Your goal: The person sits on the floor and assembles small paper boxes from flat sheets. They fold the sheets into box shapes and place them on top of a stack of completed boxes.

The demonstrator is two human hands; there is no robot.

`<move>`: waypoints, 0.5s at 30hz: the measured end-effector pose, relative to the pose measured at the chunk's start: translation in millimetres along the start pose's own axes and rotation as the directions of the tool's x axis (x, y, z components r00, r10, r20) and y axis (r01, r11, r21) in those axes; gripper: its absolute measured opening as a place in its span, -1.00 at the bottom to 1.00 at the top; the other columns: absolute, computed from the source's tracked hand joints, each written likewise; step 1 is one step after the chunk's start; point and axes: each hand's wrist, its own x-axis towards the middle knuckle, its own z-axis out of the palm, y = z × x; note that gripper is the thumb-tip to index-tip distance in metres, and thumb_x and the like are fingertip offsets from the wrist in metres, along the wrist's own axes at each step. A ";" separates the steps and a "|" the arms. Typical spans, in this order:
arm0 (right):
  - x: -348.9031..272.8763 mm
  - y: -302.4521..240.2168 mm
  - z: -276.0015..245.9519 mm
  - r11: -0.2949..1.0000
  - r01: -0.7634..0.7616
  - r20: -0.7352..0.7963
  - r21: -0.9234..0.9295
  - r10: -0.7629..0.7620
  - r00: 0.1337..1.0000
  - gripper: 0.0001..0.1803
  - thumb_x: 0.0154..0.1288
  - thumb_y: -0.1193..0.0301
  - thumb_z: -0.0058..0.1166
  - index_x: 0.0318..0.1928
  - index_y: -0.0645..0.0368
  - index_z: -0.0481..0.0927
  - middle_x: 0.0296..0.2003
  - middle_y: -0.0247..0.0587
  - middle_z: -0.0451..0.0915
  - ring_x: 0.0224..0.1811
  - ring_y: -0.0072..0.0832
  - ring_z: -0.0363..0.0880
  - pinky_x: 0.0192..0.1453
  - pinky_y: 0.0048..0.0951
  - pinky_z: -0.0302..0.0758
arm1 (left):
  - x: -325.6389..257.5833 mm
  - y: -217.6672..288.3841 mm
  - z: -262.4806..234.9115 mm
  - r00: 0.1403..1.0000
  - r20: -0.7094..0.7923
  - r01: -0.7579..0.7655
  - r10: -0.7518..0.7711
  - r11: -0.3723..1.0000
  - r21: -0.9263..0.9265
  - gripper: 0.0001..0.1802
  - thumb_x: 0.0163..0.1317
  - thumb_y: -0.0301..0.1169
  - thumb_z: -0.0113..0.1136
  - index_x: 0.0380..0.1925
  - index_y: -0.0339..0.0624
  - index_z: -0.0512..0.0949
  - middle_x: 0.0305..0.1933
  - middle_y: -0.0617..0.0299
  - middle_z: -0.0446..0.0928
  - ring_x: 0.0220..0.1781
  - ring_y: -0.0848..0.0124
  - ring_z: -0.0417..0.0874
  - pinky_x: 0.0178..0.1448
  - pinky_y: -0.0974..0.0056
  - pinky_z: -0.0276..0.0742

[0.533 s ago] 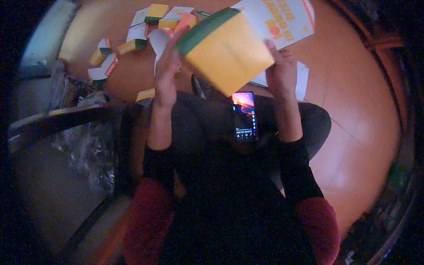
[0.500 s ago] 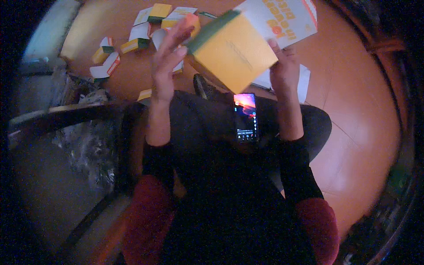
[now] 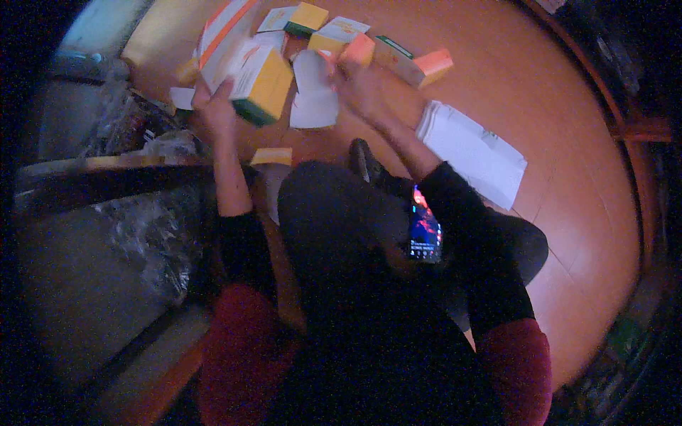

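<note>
My left hand (image 3: 214, 110), thumb showing, grips a yellow, white and green carton (image 3: 268, 89) at its left side. The carton's white flap with an orange band (image 3: 226, 35) stands up beyond the hand. My right hand (image 3: 361, 91) reaches over the floor beside several similar cartons, near a white flap (image 3: 312, 96) and an orange-lit carton end (image 3: 356, 50). Motion blurs its fingers, so whether they touch or hold anything cannot be made out.
More cartons, including a yellow and green one (image 3: 307, 19), lie at the far side of the floor. White flat sheets (image 3: 476, 156) are stacked to the right. A lit phone (image 3: 425, 227) rests at my lap. Clear plastic wrap (image 3: 153, 245) lies at the left.
The carton has gone from between both hands to the left, now in my left hand. My right hand has let it go and moved left toward the cartons on the floor.
</note>
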 end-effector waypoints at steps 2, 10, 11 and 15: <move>1.6 52.5 105.3 0.860 0.385 0.250 -0.334 -0.313 0.916 -0.73 0.07 0.25 -0.09 -0.32 0.17 0.49 -0.37 -0.09 0.52 -0.29 -0.23 0.48 -0.20 -0.23 0.39 | -3.1 -35.8 -29.5 0.978 -0.111 0.165 -0.176 0.982 -0.096 -0.61 -0.22 -0.61 0.05 -0.25 -0.43 0.40 -0.26 0.10 0.47 -0.28 0.31 0.49 -0.13 0.33 0.35; 1.1 35.5 69.3 0.970 0.106 0.642 -0.218 0.061 0.764 -0.73 0.00 0.27 -0.03 -0.36 0.22 0.51 -0.36 -0.16 0.53 -0.23 -0.26 0.47 0.08 -0.32 0.20 | -4.6 -75.8 -30.8 0.902 -0.133 0.352 -0.411 0.879 -0.322 -0.58 -0.24 -0.61 0.00 -0.22 -0.46 0.36 -0.23 0.10 0.44 -0.24 0.27 0.48 -0.10 0.30 0.36; -4.5 35.9 36.8 0.993 0.117 0.493 0.013 -0.108 0.863 -0.73 0.00 0.27 -0.02 -0.38 0.22 0.52 -0.40 -0.19 0.53 -0.26 -0.32 0.48 -0.01 -0.35 0.27 | -3.4 -75.2 -27.7 0.900 -0.116 0.361 -0.420 0.868 -0.342 -0.58 -0.22 -0.61 0.00 -0.22 -0.46 0.35 -0.22 0.10 0.43 -0.22 0.26 0.48 -0.10 0.29 0.36; 15.6 -4.4 -90.7 0.902 0.040 0.676 0.429 -0.350 0.649 -0.66 0.03 0.29 -0.01 -0.23 0.29 0.44 -0.39 -0.27 0.51 -0.37 -0.52 0.48 -0.22 -0.47 0.39 | -12.1 -71.8 -3.8 0.798 0.069 0.548 -0.599 0.673 -0.496 -0.61 -0.13 -0.56 0.02 -0.20 -0.42 0.34 -0.18 0.10 0.43 -0.17 0.27 0.47 -0.07 0.27 0.38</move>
